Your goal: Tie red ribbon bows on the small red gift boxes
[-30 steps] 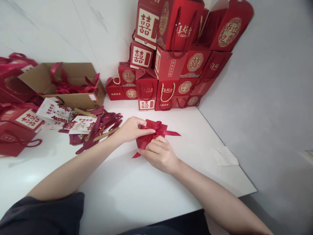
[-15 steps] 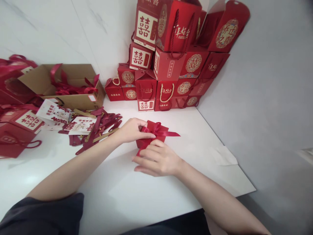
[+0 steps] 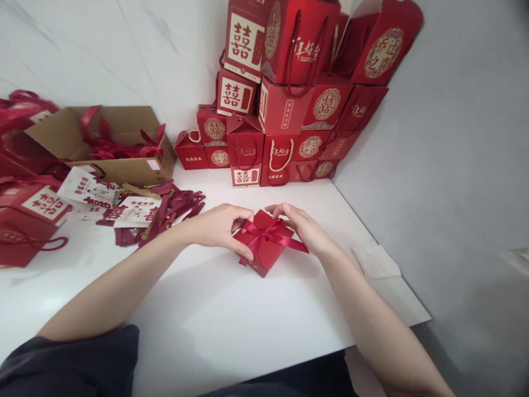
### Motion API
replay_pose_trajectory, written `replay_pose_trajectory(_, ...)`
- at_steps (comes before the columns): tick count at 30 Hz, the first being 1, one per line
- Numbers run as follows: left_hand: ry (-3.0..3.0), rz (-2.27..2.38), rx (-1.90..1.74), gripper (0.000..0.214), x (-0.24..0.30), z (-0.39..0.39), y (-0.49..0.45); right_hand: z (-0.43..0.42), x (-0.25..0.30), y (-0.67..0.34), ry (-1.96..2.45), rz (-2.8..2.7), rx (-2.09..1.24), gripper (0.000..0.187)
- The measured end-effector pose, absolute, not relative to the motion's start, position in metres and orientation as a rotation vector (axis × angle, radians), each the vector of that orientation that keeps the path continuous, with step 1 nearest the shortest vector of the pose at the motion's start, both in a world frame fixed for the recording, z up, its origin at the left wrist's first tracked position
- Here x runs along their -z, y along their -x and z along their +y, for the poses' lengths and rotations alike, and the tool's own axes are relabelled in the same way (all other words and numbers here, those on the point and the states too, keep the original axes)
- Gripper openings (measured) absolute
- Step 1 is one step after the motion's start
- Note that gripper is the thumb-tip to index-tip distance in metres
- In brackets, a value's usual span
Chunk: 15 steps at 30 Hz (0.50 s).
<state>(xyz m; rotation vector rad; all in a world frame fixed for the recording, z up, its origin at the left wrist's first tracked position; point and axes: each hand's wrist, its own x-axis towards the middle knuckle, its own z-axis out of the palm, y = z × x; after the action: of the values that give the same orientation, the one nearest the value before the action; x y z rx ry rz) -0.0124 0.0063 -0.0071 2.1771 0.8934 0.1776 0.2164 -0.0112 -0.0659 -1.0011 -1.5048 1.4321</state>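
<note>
A small red gift box sits on the white table, turned with one corner toward me. A shiny red ribbon is tied in a bow on its top, one tail hanging over the right edge. My left hand grips the box's left side, thumb on the near face and fingers at the back. From the far right my right hand curves around the box, its fingertips at the back corner and partly hidden.
Stacked red boxes with cord handles stand at the back wall. On the left lie dark red straps, printed cards, a cardboard box of ribbons and more red boxes. White paper lies near the table's right edge.
The box has turned, and its bow and near corner now show plainly. My right hand has moved from in front of the box to its far right side.
</note>
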Motion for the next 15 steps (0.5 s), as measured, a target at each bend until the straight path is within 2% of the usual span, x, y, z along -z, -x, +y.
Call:
replay_pose_trajectory(4, -2.204, 0.923, -0.182, 0.044, 0.0098, 0.0069, 0.0127, -0.0171, 0.061, -0.2123, 0.953, -1.495, -1.509, 0.044)
replay_pose_trajectory(15, -2.319, 0.916, -0.22, 0.042, 0.0035, 0.0002, 0.0124, -0.0177, 0.0581, -0.2153, 0.96, -1.623, -1.365, 0.043)
